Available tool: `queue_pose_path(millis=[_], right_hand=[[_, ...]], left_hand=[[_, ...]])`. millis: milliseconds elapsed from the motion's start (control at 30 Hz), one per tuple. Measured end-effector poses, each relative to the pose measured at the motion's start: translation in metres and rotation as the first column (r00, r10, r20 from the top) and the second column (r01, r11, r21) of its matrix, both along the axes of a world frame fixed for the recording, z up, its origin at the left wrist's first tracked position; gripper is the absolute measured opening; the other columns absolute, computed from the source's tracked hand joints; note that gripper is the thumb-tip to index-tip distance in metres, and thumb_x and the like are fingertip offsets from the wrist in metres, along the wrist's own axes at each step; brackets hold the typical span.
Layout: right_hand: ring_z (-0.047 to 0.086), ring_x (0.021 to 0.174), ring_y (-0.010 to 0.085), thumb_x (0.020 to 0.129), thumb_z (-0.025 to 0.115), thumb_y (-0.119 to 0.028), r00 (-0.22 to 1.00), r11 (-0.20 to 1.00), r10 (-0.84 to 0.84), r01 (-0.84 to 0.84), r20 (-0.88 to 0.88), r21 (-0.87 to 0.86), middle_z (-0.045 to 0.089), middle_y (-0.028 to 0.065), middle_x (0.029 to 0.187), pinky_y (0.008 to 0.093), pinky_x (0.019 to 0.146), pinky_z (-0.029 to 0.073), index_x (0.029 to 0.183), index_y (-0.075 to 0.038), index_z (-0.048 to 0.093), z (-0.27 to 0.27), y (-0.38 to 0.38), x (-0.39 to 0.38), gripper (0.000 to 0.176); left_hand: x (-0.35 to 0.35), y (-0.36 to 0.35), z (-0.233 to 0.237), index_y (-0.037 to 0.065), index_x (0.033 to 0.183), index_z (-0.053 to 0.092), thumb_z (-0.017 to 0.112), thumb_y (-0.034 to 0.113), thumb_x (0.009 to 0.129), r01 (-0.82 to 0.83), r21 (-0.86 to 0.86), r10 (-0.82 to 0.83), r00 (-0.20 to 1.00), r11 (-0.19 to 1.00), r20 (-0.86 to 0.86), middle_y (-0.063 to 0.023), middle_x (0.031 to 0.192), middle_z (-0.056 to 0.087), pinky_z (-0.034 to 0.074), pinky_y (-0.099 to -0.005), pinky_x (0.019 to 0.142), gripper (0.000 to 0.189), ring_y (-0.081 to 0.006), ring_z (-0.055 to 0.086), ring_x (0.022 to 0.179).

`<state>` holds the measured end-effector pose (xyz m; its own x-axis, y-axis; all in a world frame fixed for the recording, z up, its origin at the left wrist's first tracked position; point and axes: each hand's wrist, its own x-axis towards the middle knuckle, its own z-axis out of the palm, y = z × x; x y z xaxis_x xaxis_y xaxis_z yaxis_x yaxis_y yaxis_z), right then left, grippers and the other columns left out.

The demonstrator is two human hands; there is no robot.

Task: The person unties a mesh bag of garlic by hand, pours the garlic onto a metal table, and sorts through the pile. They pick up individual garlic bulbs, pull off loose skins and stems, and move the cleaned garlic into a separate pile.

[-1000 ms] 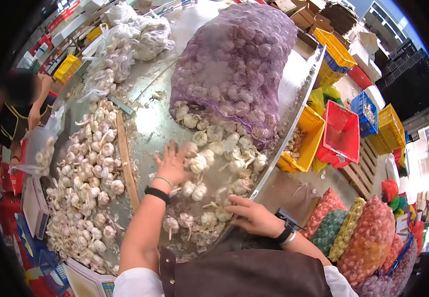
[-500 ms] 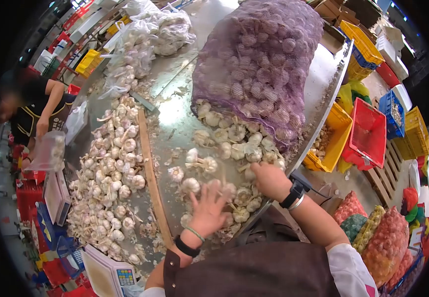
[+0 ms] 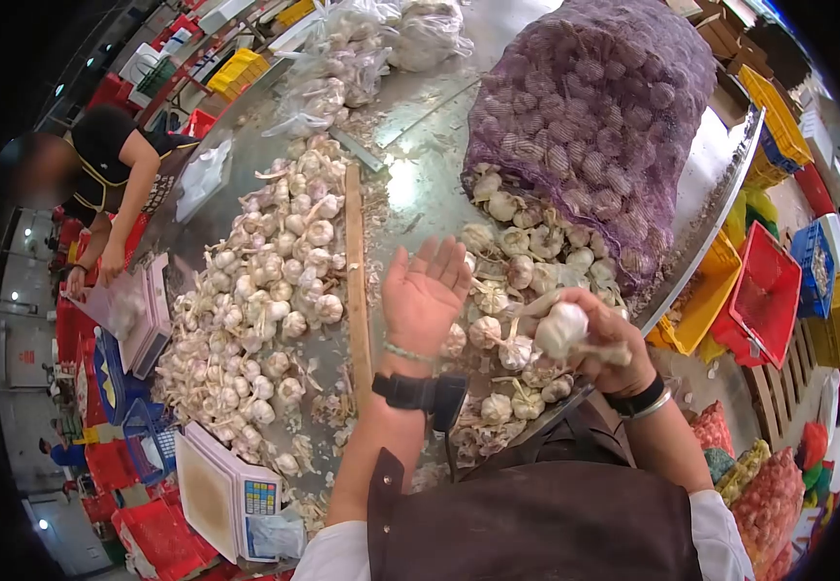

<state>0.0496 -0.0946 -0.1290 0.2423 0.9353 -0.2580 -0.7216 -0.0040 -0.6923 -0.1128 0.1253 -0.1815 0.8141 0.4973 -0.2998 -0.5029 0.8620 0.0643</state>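
My left hand [image 3: 427, 295] is palm up with its fingers extended and nothing on it, over the metal table [image 3: 289, 259] just right of a wooden strip [image 3: 357, 281]. Held in my right hand [image 3: 599, 339] is a garlic bulb [image 3: 562, 330] with its stem, slightly blurred. Loose garlic [image 3: 515, 351] lies between and below the hands, spreading from the mouth of a purple net sack [image 3: 590, 126] full of bulbs. Left of the strip is a large heap of garlic [image 3: 255, 310].
Clear bags of garlic [image 3: 342, 58] sit at the table's far side. Scales [image 3: 221, 484] stand at the left edge. A co-worker [image 3: 115, 174] handles a plastic bag at the far left. Yellow [image 3: 706, 300] and red crates [image 3: 761, 286] are at the right.
The view has shifted, so the table appears further right. My left hand has turned palm up and moved beside the strip. My right hand has lifted a garlic bulb from the loose pile.
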Motion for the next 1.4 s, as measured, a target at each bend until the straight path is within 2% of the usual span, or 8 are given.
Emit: queue_pose_path(millis=[200, 400, 500, 633, 867, 1067, 1200, 1400], right_hand=[[0.063, 0.08, 0.0118, 0.088, 0.074, -0.027, 0.68, 0.952, 0.305, -0.197, 0.666, -0.234, 0.067, 0.0067, 0.09, 0.0278, 0.068, 0.053, 0.103, 0.002, 0.065, 0.024, 0.019, -0.067, 0.034], [0.059, 0.089, 0.0122, 0.091, 0.069, -0.035, 0.85, 0.887, 0.435, -0.349, 0.297, -0.303, 0.068, 0.0057, 0.1, 0.03, 0.079, 0.05, 0.114, 0.003, 0.064, -0.016, 0.011, -0.12, 0.044], [0.058, 0.093, 0.0112, 0.093, 0.066, -0.035, 0.881, 0.868, 0.457, -0.412, 0.122, -0.279, 0.067, 0.0037, 0.103, 0.0285, 0.085, 0.047, 0.115, 0.003, 0.064, -0.021, 0.002, -0.12, 0.044], [0.061, 0.081, 0.0081, 0.096, 0.064, -0.025, 0.896, 0.845, 0.443, -0.43, -0.035, -0.318, 0.067, 0.0006, 0.092, 0.0235, 0.073, 0.05, 0.102, 0.0, 0.067, -0.037, -0.002, -0.129, 0.026], [0.061, 0.084, 0.0119, 0.088, 0.071, -0.044, 0.858, 0.886, 0.43, -0.342, 0.279, -0.313, 0.07, 0.0045, 0.095, 0.0291, 0.075, 0.05, 0.116, -0.002, 0.065, -0.007, -0.004, -0.129, 0.051], [0.07, 0.085, 0.0275, 0.086, 0.069, -0.04, 0.162, 0.823, 0.558, -0.23, 0.814, -0.519, 0.072, 0.0167, 0.099, 0.0369, 0.077, 0.055, 0.116, -0.004, 0.066, 0.024, -0.017, -0.029, 0.047], [0.067, 0.09, 0.0355, 0.085, 0.059, -0.022, -0.202, 0.75, 0.658, 0.255, 0.725, -0.61, 0.069, 0.0152, 0.101, 0.0453, 0.078, 0.053, 0.104, -0.01, 0.069, -0.001, 0.004, 0.047, 0.025], [0.066, 0.097, 0.0373, 0.077, 0.058, -0.012, -0.382, 0.692, 0.703, 0.175, 0.599, -0.701, 0.059, 0.0259, 0.118, 0.0437, 0.078, 0.056, 0.127, 0.005, 0.054, -0.019, 0.052, 0.073, 0.053]], left_hand=[[0.017, -0.015, 0.027, 0.008, 0.114, 0.058, 0.045, 0.043, 0.101, -0.088, -0.112, 0.086, 0.996, 0.99, -0.016, -0.0125, 0.114, 0.065, 0.051, -0.0465, 0.089, 0.04, -0.0289, 0.061, 0.11], [0.023, -0.027, 0.018, 0.008, 0.107, 0.062, 0.048, 0.039, 0.1, -0.175, 0.23, 0.209, 0.969, 0.957, -0.132, -0.0092, 0.104, 0.067, 0.052, -0.0412, 0.08, 0.034, -0.0255, 0.065, 0.096], [0.024, -0.042, 0.034, 0.007, 0.085, 0.062, 0.061, 0.021, 0.091, 0.506, 0.781, 0.815, 0.58, -0.366, 0.006, -0.0095, 0.088, 0.064, 0.048, -0.0394, 0.07, 0.015, -0.0272, 0.063, 0.081], [0.024, -0.058, 0.013, 0.01, 0.075, 0.055, 0.062, 0.014, 0.081, 0.321, 0.376, 0.428, 0.869, -0.869, 0.249, -0.0085, 0.072, 0.053, 0.041, -0.0424, 0.061, 0.011, -0.0276, 0.054, 0.065], [0.022, -0.058, 0.008, 0.007, 0.084, 0.063, 0.06, 0.018, 0.089, 0.536, 0.812, 0.662, 0.699, -0.232, -0.272, -0.0069, 0.074, 0.063, 0.049, -0.0382, 0.065, 0.012, -0.0244, 0.063, 0.071], [0.002, -0.043, -0.019, 0.003, 0.096, 0.066, 0.058, 0.021, 0.095, 0.47, 0.697, 0.389, 0.595, 0.541, -0.703, -0.0049, 0.079, 0.067, 0.052, -0.0336, 0.067, 0.02, -0.0199, 0.065, 0.073], [0.024, -0.041, -0.025, 0.004, 0.103, 0.067, 0.063, 0.017, 0.087, 0.687, 0.588, 0.683, 0.672, -0.428, -0.288, -0.0111, 0.096, 0.069, 0.051, -0.0388, 0.081, 0.021, -0.027, 0.066, 0.089], [0.075, -0.062, -0.035, 0.01, 0.139, 0.045, 0.063, 0.013, 0.079, 0.773, 0.183, 0.569, 0.583, -0.607, -0.58, -0.0195, 0.152, 0.03, 0.03, -0.0529, 0.111, 0.063, -0.0394, 0.028, 0.14]])
